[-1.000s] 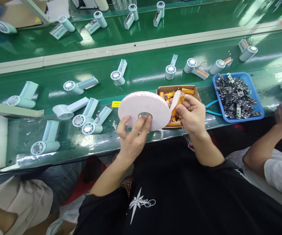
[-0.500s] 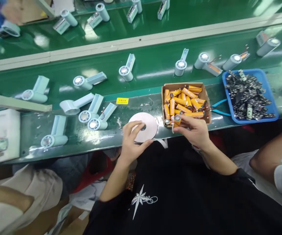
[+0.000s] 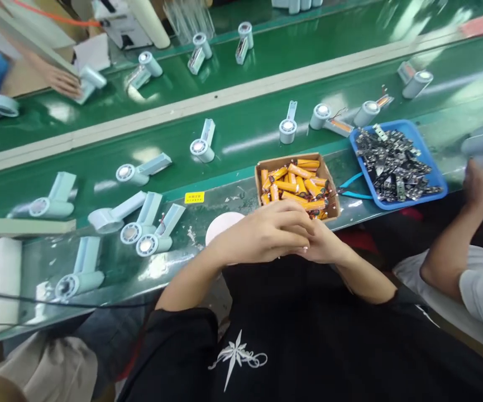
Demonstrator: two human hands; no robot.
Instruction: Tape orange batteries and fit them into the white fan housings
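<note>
My left hand [image 3: 266, 231] reaches across in front of my body, its bent fingers closed over the fingertips of my right hand [image 3: 325, 243]. The right hand is closed too; the orange battery seen in it earlier is now hidden between the hands. Tiny pale bits show below the left fingertips. Just beyond the hands is a cardboard box [image 3: 332, 207] filled with orange batteries [image 3: 293, 184] with wire leads. A white round roll of tape [image 3: 220, 224] lies partly covered by my left forearm.
A blue tray [image 3: 442, 187] of small circuit boards stands to the right, beside blue-handled pliers [image 3: 356, 188]. Several pale-blue fan housings [image 3: 154, 244] lie at left and along the green belt [image 3: 249, 134]. A co-worker's hand [image 3: 482, 187] holds a housing at far right.
My left hand has left the tape roll and moved right to meet my right hand, which turned inward with the battery. The view has shifted. A co-worker's hand now touches a housing across the belt.
</note>
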